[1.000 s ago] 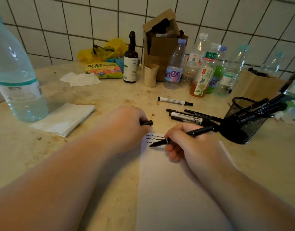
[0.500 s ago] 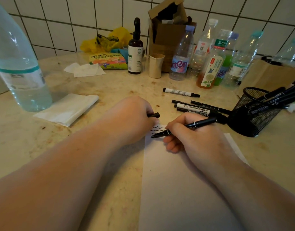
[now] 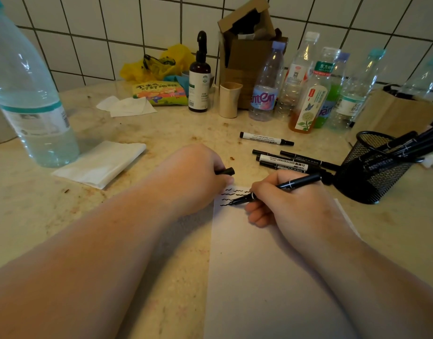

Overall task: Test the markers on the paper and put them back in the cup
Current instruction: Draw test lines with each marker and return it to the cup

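Testing underway: my right hand point(image 3: 291, 204) grips the marker point(image 3: 274, 190) on paper point(image 3: 271, 277), left hand point(image 3: 198, 177) pinches its cap point(image 3: 226, 171); recapping comes next.

A black marker point(image 3: 276, 189) is gripped in the right hand point(image 3: 291, 204), its tip set on the paper point(image 3: 259, 277) among wavy black lines point(image 3: 231, 195). A black cap point(image 3: 226, 171) is held in the left hand point(image 3: 193, 177). Loose markers point(image 3: 284, 161) lie beside the mesh cup point(image 3: 372, 167), in which more markers are stored.
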Demonstrator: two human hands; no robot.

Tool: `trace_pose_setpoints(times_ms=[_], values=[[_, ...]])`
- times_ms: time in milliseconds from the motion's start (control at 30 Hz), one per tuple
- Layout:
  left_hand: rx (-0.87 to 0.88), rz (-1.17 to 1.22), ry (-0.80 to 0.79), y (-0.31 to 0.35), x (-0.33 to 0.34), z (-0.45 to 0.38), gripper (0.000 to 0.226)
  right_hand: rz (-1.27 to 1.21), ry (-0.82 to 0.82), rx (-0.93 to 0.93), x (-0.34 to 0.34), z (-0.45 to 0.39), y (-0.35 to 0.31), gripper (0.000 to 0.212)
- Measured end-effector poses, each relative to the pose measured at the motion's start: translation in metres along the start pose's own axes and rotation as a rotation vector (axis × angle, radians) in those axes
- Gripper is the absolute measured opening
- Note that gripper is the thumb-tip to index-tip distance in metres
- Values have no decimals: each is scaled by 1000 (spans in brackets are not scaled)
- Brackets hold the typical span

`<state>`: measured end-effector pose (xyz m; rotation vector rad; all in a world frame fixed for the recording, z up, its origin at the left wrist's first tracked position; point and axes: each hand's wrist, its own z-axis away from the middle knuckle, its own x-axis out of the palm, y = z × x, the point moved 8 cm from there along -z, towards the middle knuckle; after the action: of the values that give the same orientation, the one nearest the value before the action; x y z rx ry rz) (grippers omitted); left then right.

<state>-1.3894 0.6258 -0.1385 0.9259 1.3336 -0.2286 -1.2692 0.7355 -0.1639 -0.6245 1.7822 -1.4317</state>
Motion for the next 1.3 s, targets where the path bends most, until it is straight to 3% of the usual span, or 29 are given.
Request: trace_pose_setpoints(times_ms=[433,633,933,1100,1300], values=[[36,216,-23,0,-1,1,19,-228,263,-64,-50,-5,-12,25],[73,244,-36,8,1,3,21,-452,170,-70,-42,-7,-16,33],[171,257,-7,13,-1,6,23,-355,147,-104,-41,-9,-16,24],[265,79,-8,25,-1,13,11,-312,18,-70,-29,-8,-13,13],[372,-48,9,35,2,20,28,-305,-37,-45,-24,-8,-9,21]])
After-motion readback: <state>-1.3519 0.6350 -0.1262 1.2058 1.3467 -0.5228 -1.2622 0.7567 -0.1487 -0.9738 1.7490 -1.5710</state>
